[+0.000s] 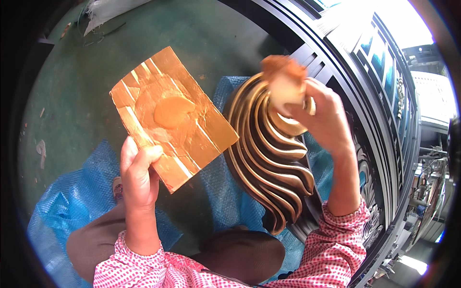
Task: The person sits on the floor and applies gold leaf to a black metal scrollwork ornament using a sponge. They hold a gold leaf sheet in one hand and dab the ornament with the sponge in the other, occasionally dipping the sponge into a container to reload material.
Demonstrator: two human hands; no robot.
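Note:
My left hand (140, 165) grips the lower edge of a cardboard piece (211, 132), thumb on top. Gold paint coats the cardboard, and a wet-looking paint puddle (174, 112) lies at its middle. In my right hand (326, 113) is a pale sponge (284, 91), blurred by motion, with an orange-brown stained end. It is over the top of a dark, wavy carved ornament (269, 158) whose ridges shine gold. Whether the sponge touches the ornament, I cannot tell.
Blue bubble wrap (79, 192) spreads around my legs and under the ornament. Dark moulded panels (384, 158) run along the right side. A green floor (67, 103) lies to the left, with a whitish sheet (113, 12) at the far end. My bent knees are close below.

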